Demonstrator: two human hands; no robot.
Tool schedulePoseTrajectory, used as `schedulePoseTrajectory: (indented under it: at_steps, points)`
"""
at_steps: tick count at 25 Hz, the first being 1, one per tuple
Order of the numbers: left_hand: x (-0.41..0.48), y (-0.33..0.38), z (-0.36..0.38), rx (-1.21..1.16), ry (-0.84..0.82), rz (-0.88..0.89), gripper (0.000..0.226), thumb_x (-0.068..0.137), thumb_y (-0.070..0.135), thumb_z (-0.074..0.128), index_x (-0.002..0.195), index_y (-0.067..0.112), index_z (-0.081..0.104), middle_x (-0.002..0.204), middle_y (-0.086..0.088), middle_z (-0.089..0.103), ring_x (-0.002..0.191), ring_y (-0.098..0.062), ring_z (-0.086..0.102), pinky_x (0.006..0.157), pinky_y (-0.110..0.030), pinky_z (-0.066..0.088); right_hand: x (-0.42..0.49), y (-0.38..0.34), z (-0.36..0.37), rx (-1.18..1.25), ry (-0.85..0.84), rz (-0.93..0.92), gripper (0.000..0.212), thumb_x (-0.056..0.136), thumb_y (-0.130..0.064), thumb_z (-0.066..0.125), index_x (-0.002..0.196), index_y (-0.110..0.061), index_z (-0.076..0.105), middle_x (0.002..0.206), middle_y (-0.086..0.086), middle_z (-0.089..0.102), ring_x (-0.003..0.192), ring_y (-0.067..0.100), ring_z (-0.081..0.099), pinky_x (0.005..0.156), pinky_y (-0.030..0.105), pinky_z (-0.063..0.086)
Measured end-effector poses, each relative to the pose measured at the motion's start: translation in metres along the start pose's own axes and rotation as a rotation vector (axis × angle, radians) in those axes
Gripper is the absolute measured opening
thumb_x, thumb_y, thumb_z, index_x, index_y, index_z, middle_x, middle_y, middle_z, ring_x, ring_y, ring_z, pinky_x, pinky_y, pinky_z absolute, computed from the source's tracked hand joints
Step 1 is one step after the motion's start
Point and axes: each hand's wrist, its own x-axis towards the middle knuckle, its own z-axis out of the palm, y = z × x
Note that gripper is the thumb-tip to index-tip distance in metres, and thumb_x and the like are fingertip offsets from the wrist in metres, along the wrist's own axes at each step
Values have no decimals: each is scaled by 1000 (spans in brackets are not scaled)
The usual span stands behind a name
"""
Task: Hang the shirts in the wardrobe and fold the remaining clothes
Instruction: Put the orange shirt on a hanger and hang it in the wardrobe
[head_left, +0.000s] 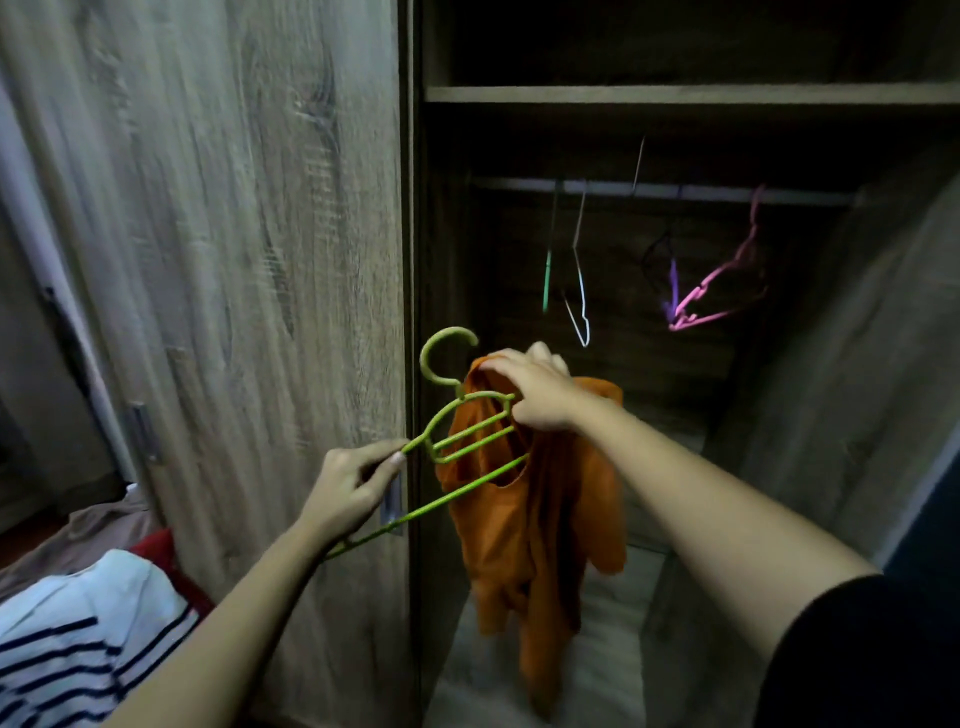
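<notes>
An orange shirt (540, 525) hangs in front of the open wardrobe, its neck opening partly threaded over the right arm of a green plastic hanger (467, 436). My right hand (535, 395) grips the shirt's collar together with the hanger's right shoulder. My left hand (348, 493) pinches the hanger's left arm, and the hanger is tilted with its hook pointing up. The wardrobe rail (665, 189) runs across the dark interior above.
Several bare hangers dangle from the rail: a green one (546, 280), a white wire one (582, 301) and a pink one (711, 291). A wooden wardrobe door (234, 260) stands at left. A striped white garment (78, 634) and other clothes lie at bottom left.
</notes>
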Motion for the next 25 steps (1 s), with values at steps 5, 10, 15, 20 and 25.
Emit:
schedulePoseTrajectory:
  at_steps: [5, 10, 15, 20, 25]
  points:
    - [21, 33, 25, -161, 206, 9, 40, 86, 38, 46, 96, 9, 72, 74, 32, 65, 68, 13, 59, 60, -8, 43, 12, -15, -36, -389, 225, -304, 47, 90, -52, 33, 123, -22, 51, 119, 1, 58, 106, 24, 52, 85, 38, 35]
    - [27, 42, 35, 278, 481, 102, 32, 89, 29, 52, 108, 11, 70, 90, -10, 64, 83, -19, 52, 69, -33, 45, 18, 1, -55, -419, 300, -422, 34, 98, -41, 33, 94, -16, 57, 91, 6, 66, 92, 28, 61, 75, 38, 45]
    - [4, 61, 87, 306, 355, 178, 49, 94, 38, 46, 120, -1, 60, 92, -16, 52, 85, -21, 48, 75, -31, 45, 18, 7, -56, -309, 456, -377, 49, 91, -53, 19, 94, -20, 55, 89, 3, 66, 85, 25, 61, 66, 36, 47]
    - [7, 74, 95, 34, 413, 37, 25, 90, 30, 51, 106, 14, 61, 98, -1, 48, 88, -18, 51, 78, -38, 47, 12, 10, -59, -259, 475, -381, 38, 95, -47, 29, 95, -20, 57, 88, 2, 64, 83, 21, 60, 58, 28, 36]
    - [-7, 62, 96, 89, 34, 239, 29, 88, 48, 48, 89, 20, 55, 75, 3, 60, 72, -13, 54, 74, -27, 32, 6, 27, -64, -272, 421, -397, 38, 94, -46, 30, 96, -20, 57, 96, -1, 66, 91, 21, 60, 57, 27, 35]
